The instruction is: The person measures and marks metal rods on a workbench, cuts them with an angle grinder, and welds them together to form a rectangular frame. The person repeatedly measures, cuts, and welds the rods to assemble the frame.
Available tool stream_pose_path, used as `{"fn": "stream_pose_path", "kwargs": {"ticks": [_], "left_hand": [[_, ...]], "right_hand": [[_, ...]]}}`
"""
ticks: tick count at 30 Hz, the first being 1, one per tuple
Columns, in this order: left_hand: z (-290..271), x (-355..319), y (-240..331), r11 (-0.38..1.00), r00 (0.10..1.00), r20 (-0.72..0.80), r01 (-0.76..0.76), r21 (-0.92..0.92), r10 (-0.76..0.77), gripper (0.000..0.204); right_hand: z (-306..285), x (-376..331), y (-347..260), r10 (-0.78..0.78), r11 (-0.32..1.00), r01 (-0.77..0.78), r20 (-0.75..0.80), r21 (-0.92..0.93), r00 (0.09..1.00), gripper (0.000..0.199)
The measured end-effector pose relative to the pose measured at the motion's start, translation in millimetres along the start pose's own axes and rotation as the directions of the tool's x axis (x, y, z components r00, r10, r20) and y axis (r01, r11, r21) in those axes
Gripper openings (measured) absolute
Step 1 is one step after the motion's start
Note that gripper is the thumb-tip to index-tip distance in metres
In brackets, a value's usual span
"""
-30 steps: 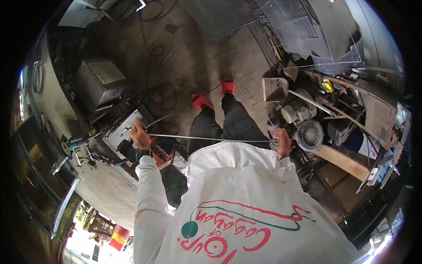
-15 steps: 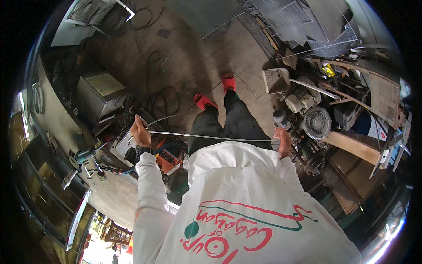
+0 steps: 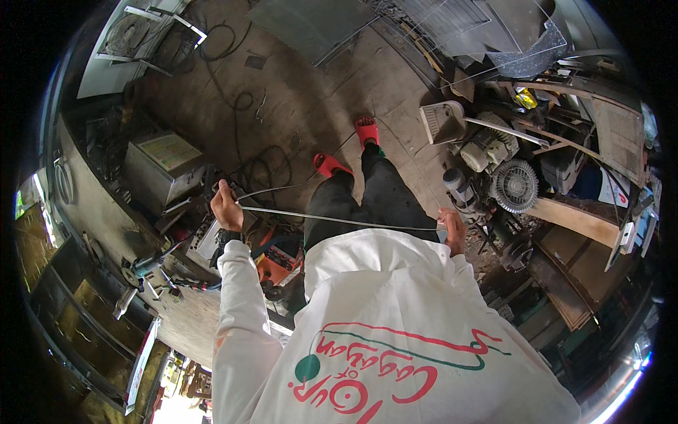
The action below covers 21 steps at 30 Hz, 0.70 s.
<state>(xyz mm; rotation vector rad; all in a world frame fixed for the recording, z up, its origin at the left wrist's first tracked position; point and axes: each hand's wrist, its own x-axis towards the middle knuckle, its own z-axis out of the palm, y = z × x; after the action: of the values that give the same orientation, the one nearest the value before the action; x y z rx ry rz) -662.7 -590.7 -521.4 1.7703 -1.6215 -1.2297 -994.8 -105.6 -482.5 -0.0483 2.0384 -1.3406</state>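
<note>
Across my front at waist height runs a thin silvery wire or rod (image 3: 339,218); its exact kind is unclear. One end is gripped by my left hand (image 3: 227,207), fingers closed and thumb up. A loose tail of similar thin material curves out from that hand over the floor side. Closed round the opposite end is my right hand (image 3: 453,230), just off my right hip. The wire passes in front of my dark trousers (image 3: 395,191) and looks nearly straight. The fingertips of both hands are partly hidden.
To the left stand a metal box (image 3: 166,159), an orange tool case (image 3: 279,265) and a cluttered workbench (image 3: 187,311). On the right are a finned motor (image 3: 513,186), a wooden plank (image 3: 572,221) and scrap. Black cable (image 3: 265,166) lies coiled on the floor.
The view has shifted slightly, so the surroundings sit a little differently. Both hands keep hold of the wire at about the same spacing.
</note>
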Motion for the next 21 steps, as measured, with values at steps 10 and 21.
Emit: {"fn": "stream_pose_path", "kwargs": {"ticks": [10, 21], "left_hand": [[5.7, 15.2, -4.8, 0.999, 0.999, 0.020, -0.031, 0.013, 0.030, 0.062], [16.9, 21.8, 14.5, 0.999, 0.993, 0.111, -0.037, 0.007, 0.036, 0.062]], "right_hand": [[1.4, -7.0, 10.9, -0.027, 0.998, 0.027, -0.012, 0.051, 1.000, 0.029], [1.7, -11.9, 18.2, -0.102, 0.992, 0.102, -0.001, 0.071, 0.995, 0.031]]}}
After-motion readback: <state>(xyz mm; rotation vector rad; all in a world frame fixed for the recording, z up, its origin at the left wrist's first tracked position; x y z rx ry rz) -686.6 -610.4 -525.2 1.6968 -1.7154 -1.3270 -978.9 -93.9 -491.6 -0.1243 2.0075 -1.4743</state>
